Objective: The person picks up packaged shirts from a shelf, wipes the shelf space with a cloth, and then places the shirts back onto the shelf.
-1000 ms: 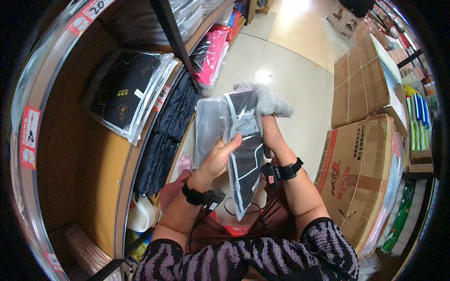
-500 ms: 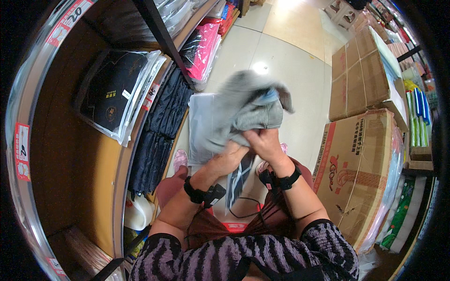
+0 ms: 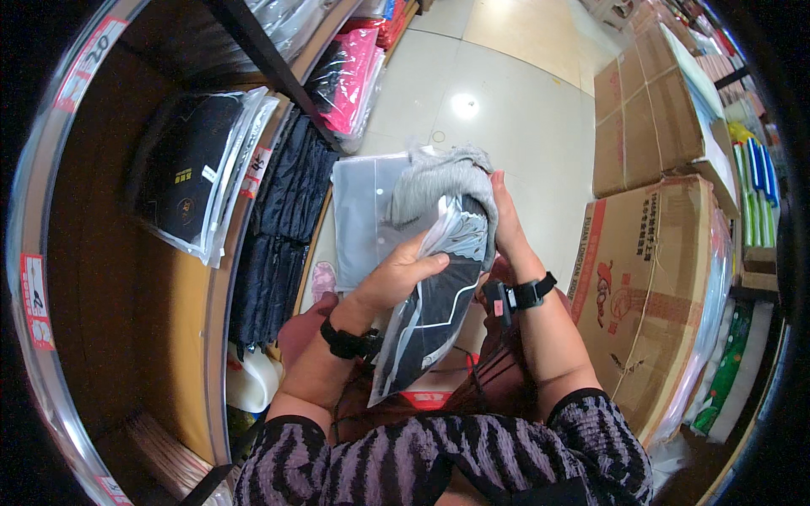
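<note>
Clothing shop, wooden shelves (image 3: 181,278) of bagged garments (image 3: 198,173), price tags (image 3: 36,302), stacked cardboard cartons (image 3: 654,278)

- Single view only: head-worn wide fisheye, left unit of a side-by-side pair; no second view to compare overlap with.
- Aimed steeply downward from above the person's chest; own forearms entering from the lower edge, patterned sleeves (image 3: 472,460) at bottom centre.
- Close range: left hand (image 3: 396,274) and right hand (image 3: 506,223) near frame centre, filling much of the middle.
- Strong barrel distortion: wooden shelf (image 3: 181,278) bending along the left rim, cardboard boxes (image 3: 654,278) curving along the right.
- Tiled floor (image 3: 506,93) visible in the upper centre, farther off.
- Dark circular vignette at all corners.
</note>
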### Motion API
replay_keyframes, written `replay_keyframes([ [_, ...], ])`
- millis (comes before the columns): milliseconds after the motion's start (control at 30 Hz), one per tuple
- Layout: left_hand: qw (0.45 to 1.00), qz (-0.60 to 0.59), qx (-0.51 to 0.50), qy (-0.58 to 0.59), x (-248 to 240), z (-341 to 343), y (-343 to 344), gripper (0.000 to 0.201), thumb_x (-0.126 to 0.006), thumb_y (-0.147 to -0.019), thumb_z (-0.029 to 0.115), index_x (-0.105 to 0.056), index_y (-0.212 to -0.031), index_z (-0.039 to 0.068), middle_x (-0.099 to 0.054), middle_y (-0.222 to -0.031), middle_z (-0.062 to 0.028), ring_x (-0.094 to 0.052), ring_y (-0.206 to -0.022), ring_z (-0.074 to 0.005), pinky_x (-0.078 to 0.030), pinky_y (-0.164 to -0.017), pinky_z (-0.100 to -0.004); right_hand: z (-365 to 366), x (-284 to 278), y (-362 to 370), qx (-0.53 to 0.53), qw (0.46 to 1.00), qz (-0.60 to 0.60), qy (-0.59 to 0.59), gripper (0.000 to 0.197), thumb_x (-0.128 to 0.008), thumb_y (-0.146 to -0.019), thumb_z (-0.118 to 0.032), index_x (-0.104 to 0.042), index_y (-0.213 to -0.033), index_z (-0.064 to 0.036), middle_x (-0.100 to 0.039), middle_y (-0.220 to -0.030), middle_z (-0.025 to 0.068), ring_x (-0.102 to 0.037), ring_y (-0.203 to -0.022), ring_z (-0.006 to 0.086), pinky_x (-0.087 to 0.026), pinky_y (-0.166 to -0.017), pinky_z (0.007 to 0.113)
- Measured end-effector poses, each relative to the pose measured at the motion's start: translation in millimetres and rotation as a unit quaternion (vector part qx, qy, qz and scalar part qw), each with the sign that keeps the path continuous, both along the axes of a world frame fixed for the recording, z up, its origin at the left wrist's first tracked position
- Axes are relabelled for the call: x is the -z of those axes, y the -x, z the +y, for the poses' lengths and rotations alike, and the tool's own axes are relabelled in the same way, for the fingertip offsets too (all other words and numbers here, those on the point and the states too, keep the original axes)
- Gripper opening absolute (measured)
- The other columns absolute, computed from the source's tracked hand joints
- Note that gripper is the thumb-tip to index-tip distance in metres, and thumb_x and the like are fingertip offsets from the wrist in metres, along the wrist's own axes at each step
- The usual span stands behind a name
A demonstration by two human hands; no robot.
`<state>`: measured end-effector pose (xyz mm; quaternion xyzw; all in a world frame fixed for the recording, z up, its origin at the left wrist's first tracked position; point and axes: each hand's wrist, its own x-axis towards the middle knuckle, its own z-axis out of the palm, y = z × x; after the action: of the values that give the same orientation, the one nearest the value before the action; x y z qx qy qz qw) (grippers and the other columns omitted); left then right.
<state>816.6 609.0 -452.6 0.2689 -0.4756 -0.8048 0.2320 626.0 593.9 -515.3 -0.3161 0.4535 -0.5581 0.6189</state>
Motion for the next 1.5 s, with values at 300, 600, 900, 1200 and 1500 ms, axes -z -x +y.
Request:
replay_keyframes([
  [300, 0.999, -0.021, -0.013, -0.041, 9.6, -7.3, -10.6, 0.048, -0.049, -0.082, 0.007, -0.032, -0.126, -0.001, -0.049, -0.113, -0.0059, -0.046, -0.102, -0.0135, -0.033, -0.091, -0.0273, 9.9, -16.1, 11.7, 0.142, 0.946, 0.291, 0.029, 0.057, -0.035, -0.089, -0.043, -0.039, -0.053, 0.0006, -0.033, -0.052, -0.0008, -0.03, -0.054, 0.0103, -0.029, -0.049, 0.029],
  [600, 0.991, -0.128, 0.019, 0.047, 19.3, -6.2, -16.3, 0.05, -0.057, -0.08, 0.012, -0.035, -0.122, -0.002, -0.049, -0.112, -0.0076, -0.044, -0.103, -0.0149, -0.033, -0.091, -0.0291, 14.6, -20.7, 18.4, 0.18, 0.891, 0.413, 0.054, 0.052, -0.036, -0.091, -0.034, -0.046, -0.059, 0.0047, -0.033, -0.049, 0.0118, -0.032, -0.048, 0.0143, -0.031, -0.046, 0.033],
  [900, 0.982, -0.148, -0.113, 0.045, 31.3, 1.1, -11.3, 0.035, -0.058, -0.079, 0.009, -0.048, -0.111, -0.003, -0.057, -0.098, -0.0053, -0.051, -0.089, -0.0116, -0.039, -0.083, -0.0262, 12.5, -23.3, 1.3, 0.173, 0.869, 0.458, 0.07, 0.052, -0.034, -0.091, -0.034, -0.048, -0.059, 0.0044, -0.035, -0.05, 0.0172, -0.034, -0.046, 0.0193, -0.032, -0.046, 0.036],
  [1200, 0.957, -0.046, -0.262, 0.117, 3.2, -5.0, -23.0, 0.022, -0.055, -0.082, 0.007, -0.054, -0.102, -0.002, -0.058, -0.095, -0.0043, -0.052, -0.085, -0.0108, -0.041, -0.077, -0.0238, 7.2, 1.5, 2.0, 0.01, 0.989, 0.035, -0.143, 0.059, -0.031, -0.089, -0.048, -0.058, -0.091, 0.0041, -0.06, -0.083, 0.01, -0.053, -0.073, 0.0172, -0.043, -0.068, 0.028],
  [1500, 0.937, 0.02, -0.323, 0.133, 0.9, -33.0, -43.5, 0.027, -0.052, -0.083, 0.006, -0.05, -0.109, -0.002, -0.057, -0.1, -0.0059, -0.053, -0.09, -0.0127, -0.039, -0.082, -0.0257, 19.5, -10.1, 9.2, -0.032, 0.917, -0.355, -0.179, 0.05, -0.049, -0.083, -0.042, -0.05, -0.107, 0.0018, -0.057, -0.101, 0.017, -0.057, -0.092, 0.0223, -0.048, -0.078, 0.034],
])
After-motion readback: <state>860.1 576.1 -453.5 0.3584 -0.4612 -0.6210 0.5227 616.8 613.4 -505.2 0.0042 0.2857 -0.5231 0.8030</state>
